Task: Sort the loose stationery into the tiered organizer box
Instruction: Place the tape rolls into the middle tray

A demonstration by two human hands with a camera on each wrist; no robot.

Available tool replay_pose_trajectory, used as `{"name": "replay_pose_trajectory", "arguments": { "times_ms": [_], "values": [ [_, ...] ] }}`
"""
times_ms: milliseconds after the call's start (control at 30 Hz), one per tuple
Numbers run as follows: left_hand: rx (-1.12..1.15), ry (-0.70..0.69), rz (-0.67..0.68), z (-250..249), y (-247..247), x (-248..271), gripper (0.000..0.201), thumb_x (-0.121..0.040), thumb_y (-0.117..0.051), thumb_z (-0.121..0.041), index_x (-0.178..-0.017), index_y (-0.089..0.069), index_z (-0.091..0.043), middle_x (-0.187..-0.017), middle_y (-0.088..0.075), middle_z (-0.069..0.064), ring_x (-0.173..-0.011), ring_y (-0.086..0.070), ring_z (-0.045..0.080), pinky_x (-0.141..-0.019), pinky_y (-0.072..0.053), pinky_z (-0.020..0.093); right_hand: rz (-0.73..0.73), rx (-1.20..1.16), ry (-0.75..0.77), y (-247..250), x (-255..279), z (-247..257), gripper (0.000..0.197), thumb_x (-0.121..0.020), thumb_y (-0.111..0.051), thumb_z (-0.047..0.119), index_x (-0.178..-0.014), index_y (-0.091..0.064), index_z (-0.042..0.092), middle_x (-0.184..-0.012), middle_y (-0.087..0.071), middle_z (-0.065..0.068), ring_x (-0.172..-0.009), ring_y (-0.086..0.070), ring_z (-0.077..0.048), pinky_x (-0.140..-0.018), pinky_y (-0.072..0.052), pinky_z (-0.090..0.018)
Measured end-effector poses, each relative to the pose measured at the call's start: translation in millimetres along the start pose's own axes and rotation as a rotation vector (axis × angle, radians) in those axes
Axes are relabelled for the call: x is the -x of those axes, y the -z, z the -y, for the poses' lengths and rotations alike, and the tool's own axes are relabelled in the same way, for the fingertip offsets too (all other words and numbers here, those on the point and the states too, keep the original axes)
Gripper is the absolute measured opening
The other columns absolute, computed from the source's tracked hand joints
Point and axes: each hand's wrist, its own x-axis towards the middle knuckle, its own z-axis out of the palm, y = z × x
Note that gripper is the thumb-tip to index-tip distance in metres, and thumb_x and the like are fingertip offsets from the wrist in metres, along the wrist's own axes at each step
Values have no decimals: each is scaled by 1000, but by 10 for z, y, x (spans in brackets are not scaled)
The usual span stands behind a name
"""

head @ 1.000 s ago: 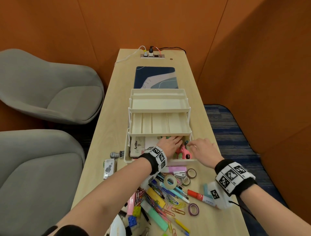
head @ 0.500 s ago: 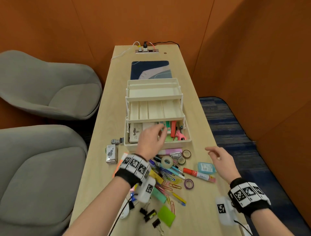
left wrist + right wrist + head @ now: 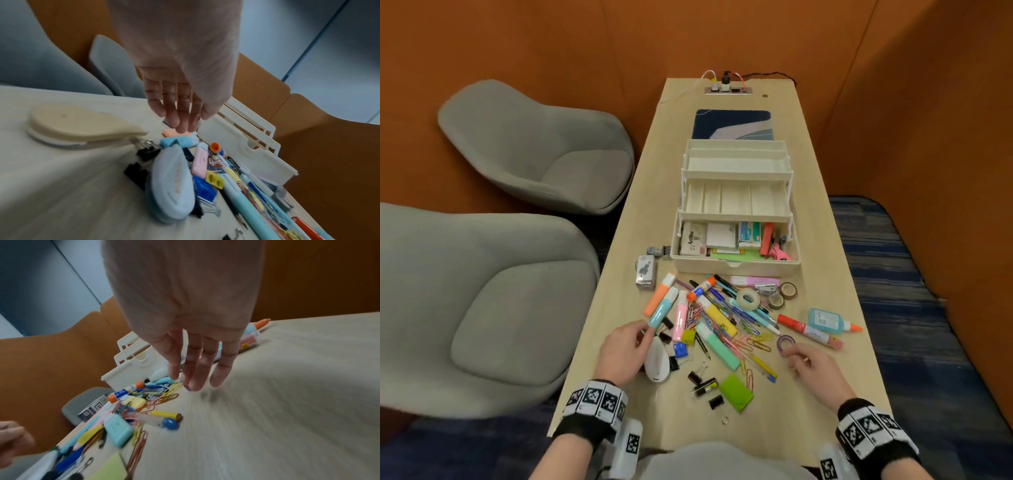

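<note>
In the lower middle of the head view, loose stationery (image 3: 722,325) lies in a heap on the table (image 3: 825,274), just below the organizer (image 3: 736,263), whose bottom tray already holds pads and boxes while the two upper tiers look bare. The left hand (image 3: 621,354), lower left of centre, hovers with fingers loosely spread, tips right by the end of a teal highlighter (image 3: 662,310); contact I cannot confirm. The right hand (image 3: 813,368), lower right, is relaxed and empty, fingertips just beside a purple tape roll (image 3: 786,343). The highlighter is probably light, stiff and smooth, best pinched across its barrel at mid-length. The roll is likely light and rigid; pinch its rim, thumb through the core. Paper clips (image 3: 751,342) are thin, flat and tangled, so they may drag neighbours along.
</note>
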Motion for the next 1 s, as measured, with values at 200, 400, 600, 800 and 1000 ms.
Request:
{"name": "replay_pose_trajectory", "arguments": {
  "times_ms": [200, 400, 600, 800, 1000],
  "values": [
    [-17, 24, 30, 40, 12, 19, 20, -95, -50, -33, -85, -61, -20, -73, -61, -1, -66, -56, 18, -62, -48, 33, 76, 88, 90, -91, -202, 310, 24, -93, -48, 7, -90, -63, 25, -77, -58, 12, -77, -57, -13, -77, -48, -29],
    [-30, -14, 53, -144, 32, -107, 18, -95, -48, -33, -94, -63, -21, -80, -64, 0, -69, -57, 18, -59, -42, 29, 112, 201, 149, -208, -411, 688, 19, -94, -50, 11, -96, -67, 17, -94, -62, 0, -84, -57, -14, -80, -48, -29],
    [-32, -125, 122, -344, -18, -248, 20, -95, -47, -29, -88, -63, -19, -85, -66, -1, -74, -58, 17, -65, -48, 31, -164, 348, 119, -293, -725, 883, 33, -92, -46, 7, -123, -54, 12, -129, -50, -8, -111, -55, -26, -91, -43, -34],
    [-55, -233, 179, -474, -107, -320, 22, -98, -44, -31, -83, -56, -20, -82, -58, -4, -72, -53, 12, -60, -39, 24, -186, 512, 94, -433, -784, 890, 28, -92, -53, 16, -119, -54, 12, -122, -41, -8, -102, -55, -25, -84, -49, -36],
    [-114, -415, 160, -971, -377, -535, 20, -95, -45, -27, -100, -60, -16, -97, -57, 0, -90, -55, 17, -73, -43, 29, -340, 111, 98, -284, -561, 676, 17, -89, -56, 21, -101, -51, 11, -115, -33, -4, -91, -49, -18, -84, -44, -32]
  ]
}}
